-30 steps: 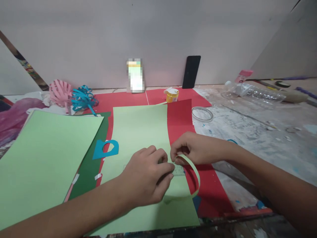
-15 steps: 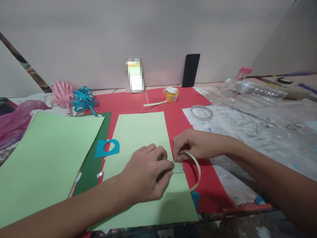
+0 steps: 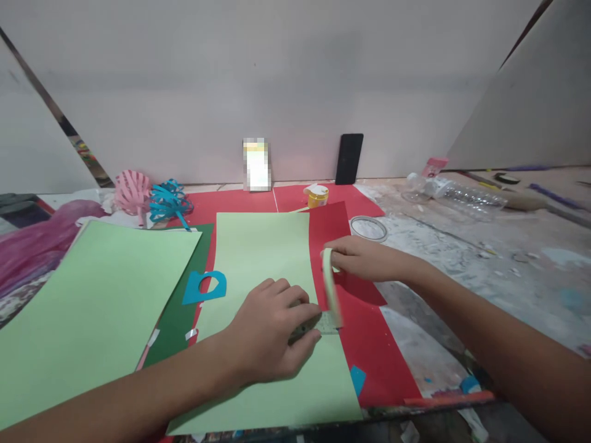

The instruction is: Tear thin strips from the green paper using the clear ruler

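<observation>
My left hand presses a clear ruler down onto a light green paper sheet, fingers bent over it and most of the ruler covered. To the right, my right hand pinches one end of a narrow light green paper strip. The strip hangs in a curve from the fingers, its lower end blurred close to the ruler's right end. Under the green sheet lies red paper, its far part lifted and bent upward along with the sheet's far edge.
Left are a stack of light green sheets, dark green paper and a blue cut-out. Pink and blue paper-strip pieces stand behind. A yellow tub, black phone, tape roll and plastic bottle are farther back.
My right hand has lifted the strip up off the green sheet. The far ends of the green sheet and red paper have risen. My left hand stays on the ruler.
</observation>
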A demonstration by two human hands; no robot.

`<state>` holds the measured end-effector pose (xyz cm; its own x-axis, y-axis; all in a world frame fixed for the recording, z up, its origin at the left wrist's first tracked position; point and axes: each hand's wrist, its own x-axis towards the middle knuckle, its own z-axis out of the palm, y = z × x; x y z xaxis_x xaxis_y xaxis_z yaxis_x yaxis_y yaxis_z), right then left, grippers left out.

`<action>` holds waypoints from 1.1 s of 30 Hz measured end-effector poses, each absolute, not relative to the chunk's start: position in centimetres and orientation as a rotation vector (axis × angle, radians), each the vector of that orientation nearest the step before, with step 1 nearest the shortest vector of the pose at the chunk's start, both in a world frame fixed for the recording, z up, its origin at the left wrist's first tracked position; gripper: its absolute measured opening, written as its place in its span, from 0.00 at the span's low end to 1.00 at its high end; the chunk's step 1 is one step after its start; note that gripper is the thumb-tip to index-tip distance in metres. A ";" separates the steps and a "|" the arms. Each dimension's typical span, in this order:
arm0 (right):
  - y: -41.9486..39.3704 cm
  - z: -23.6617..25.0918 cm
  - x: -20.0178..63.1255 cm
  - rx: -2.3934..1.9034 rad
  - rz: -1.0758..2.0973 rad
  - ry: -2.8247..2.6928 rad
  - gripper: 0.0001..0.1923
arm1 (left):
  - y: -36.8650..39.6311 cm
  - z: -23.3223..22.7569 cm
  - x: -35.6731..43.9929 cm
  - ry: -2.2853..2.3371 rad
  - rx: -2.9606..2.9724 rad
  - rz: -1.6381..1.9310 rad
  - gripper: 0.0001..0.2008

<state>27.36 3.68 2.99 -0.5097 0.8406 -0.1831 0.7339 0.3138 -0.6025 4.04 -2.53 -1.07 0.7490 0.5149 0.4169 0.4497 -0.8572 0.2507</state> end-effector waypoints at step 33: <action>17.6 3.0 30.6 -1.659 1.552 -2.265 0.25 | 19.2 0.3 9.2 1.029 2.170 0.603 0.16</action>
